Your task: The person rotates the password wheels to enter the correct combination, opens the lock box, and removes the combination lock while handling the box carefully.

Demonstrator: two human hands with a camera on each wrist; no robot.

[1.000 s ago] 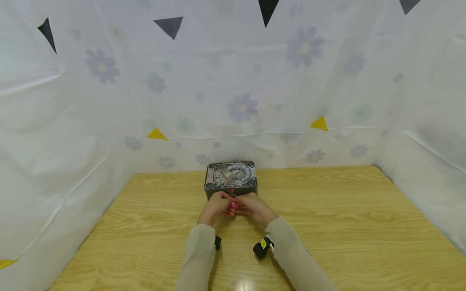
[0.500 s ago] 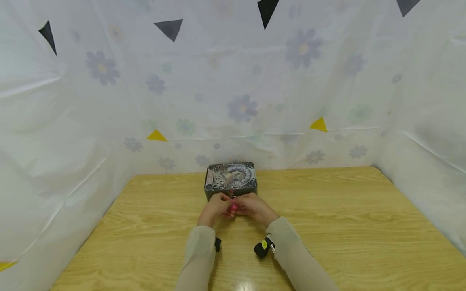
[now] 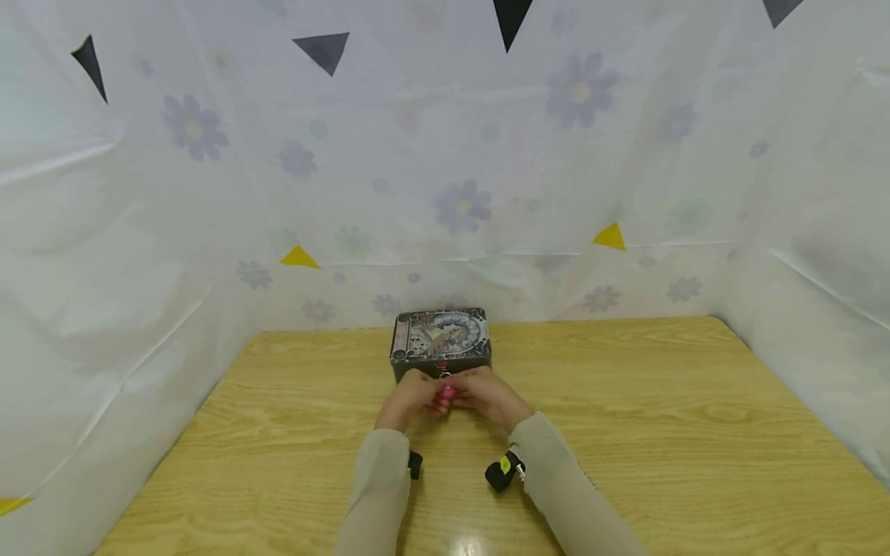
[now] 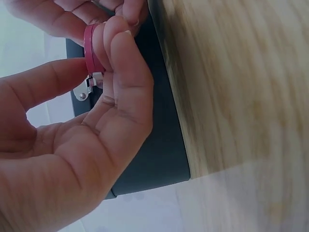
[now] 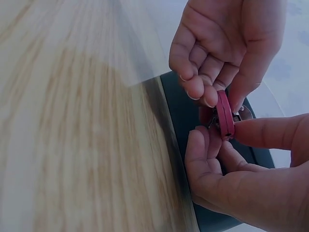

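Two hands [image 3: 412, 398] [image 3: 489, 395] pinching | pink padlock [image 5: 225, 115], apparently | slim, rounded, dark-seamed | beside dark box [image 3: 441, 337]

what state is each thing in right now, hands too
left hand, pinching the pink lock
right hand, pinching it too
pink lock, at the box's front; locked or not, cannot tell
metal clasp, partly hidden by fingers
dark box, lid down, lying on the table

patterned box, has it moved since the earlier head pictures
No. In the head view, the patterned box sits at the same spot along the back edge of the table as before, with no visible shift either way.
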